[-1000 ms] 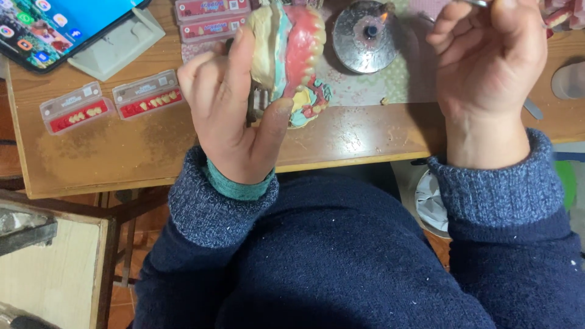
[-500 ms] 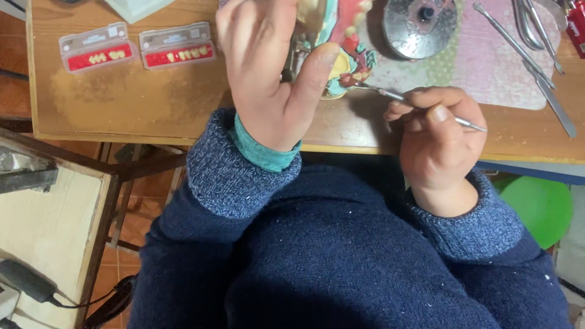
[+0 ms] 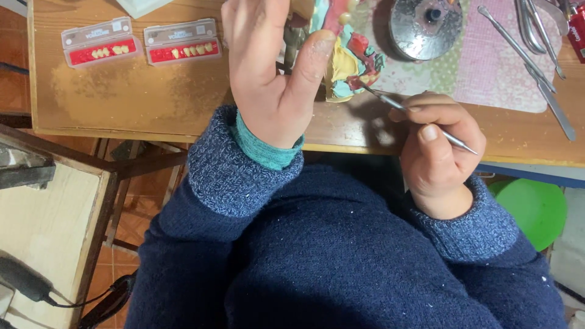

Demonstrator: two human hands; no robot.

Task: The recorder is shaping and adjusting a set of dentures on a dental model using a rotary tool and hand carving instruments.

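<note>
My left hand (image 3: 274,67) grips a dental model (image 3: 350,58) of yellow, teal and red wax and plaster, held above the wooden table (image 3: 140,97). Its thumb presses the model's near side. My right hand (image 3: 439,146) holds a thin metal carving tool (image 3: 414,113) like a pen. The tool's tip touches the red wax at the model's lower edge.
Two clear boxes of artificial teeth on red strips (image 3: 100,42) (image 3: 183,41) lie at the table's left. A round metal dish (image 3: 426,24) and several metal instruments (image 3: 542,67) rest on a pink mat (image 3: 493,67). A green round object (image 3: 533,207) sits below the table on the right.
My right hand came down from the far right of the table with the tool and brought its tip to the model. My left hand kept hold of the model.
</note>
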